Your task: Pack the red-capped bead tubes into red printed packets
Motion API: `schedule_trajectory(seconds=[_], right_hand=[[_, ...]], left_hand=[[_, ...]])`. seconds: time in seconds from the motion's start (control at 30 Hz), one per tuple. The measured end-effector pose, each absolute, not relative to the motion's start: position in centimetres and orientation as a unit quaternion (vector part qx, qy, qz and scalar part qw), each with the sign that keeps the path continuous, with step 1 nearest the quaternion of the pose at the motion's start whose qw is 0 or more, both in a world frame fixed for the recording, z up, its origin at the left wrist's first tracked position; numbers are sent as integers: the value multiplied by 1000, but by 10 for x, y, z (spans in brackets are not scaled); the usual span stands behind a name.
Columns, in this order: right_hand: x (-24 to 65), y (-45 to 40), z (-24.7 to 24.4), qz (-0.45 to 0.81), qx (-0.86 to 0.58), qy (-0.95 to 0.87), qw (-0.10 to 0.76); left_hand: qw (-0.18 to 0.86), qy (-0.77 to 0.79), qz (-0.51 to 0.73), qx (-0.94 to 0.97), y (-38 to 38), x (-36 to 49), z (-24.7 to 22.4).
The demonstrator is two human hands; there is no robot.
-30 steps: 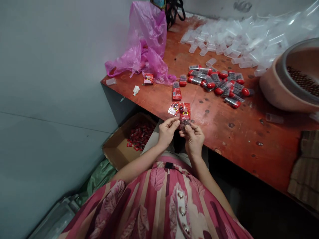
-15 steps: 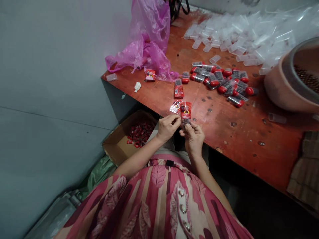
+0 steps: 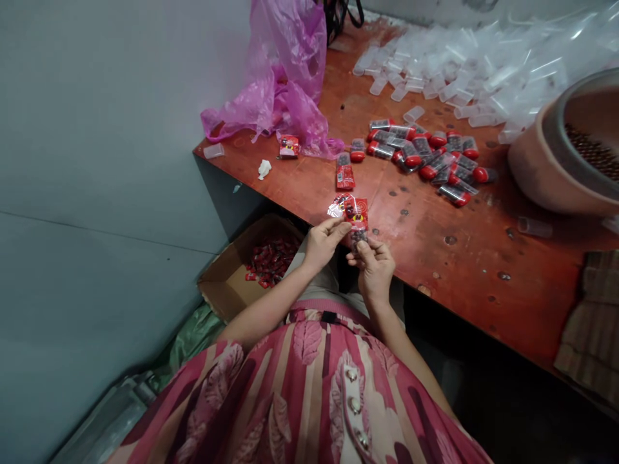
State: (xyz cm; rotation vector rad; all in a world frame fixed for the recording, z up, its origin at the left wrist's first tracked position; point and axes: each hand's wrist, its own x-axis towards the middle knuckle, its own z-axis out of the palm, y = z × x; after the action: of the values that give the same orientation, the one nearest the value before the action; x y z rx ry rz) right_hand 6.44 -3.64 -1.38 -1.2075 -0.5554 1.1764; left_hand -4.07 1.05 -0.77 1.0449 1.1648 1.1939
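Item: left hand (image 3: pixel 320 246), one. Fingers, curled half a second ago, I now log as straighter and flatter, tips at the eight o'clock edge of the red packet (image 3: pixel 358 206).

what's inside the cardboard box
Small red items, too small to identify, lie heaped inside the cardboard box; they cover whatever is beneath them, so that cannot be seen.

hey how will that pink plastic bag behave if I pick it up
The pink plastic bag will probably be floppy, since its thin film lies crumpled in folds. It looks light for its size, being see-through sheet, though anything hidden inside could add weight.
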Motion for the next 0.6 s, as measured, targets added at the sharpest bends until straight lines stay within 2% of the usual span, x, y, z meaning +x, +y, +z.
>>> schedule_trajectory(seconds=[0.1, 0.2, 0.33, 0.47, 0.6], right_hand=[[63, -38, -12, 494, -545, -282, 616], [64, -40, -10, 461, -566, -307, 611], [67, -39, -13, 459, -558, -282, 631], [71, -34, -16, 525, -514, -228, 639], [74, -33, -15, 573, -490, -224, 617]], left_hand=[[669, 435, 498, 339, 13, -34, -4], [713, 416, 492, 275, 8, -25, -2], [711, 421, 484, 288, -6, -16, -7], [670, 434, 508, 324, -13, -16, -7], [728, 399, 498, 253, -8, -23, 4]])
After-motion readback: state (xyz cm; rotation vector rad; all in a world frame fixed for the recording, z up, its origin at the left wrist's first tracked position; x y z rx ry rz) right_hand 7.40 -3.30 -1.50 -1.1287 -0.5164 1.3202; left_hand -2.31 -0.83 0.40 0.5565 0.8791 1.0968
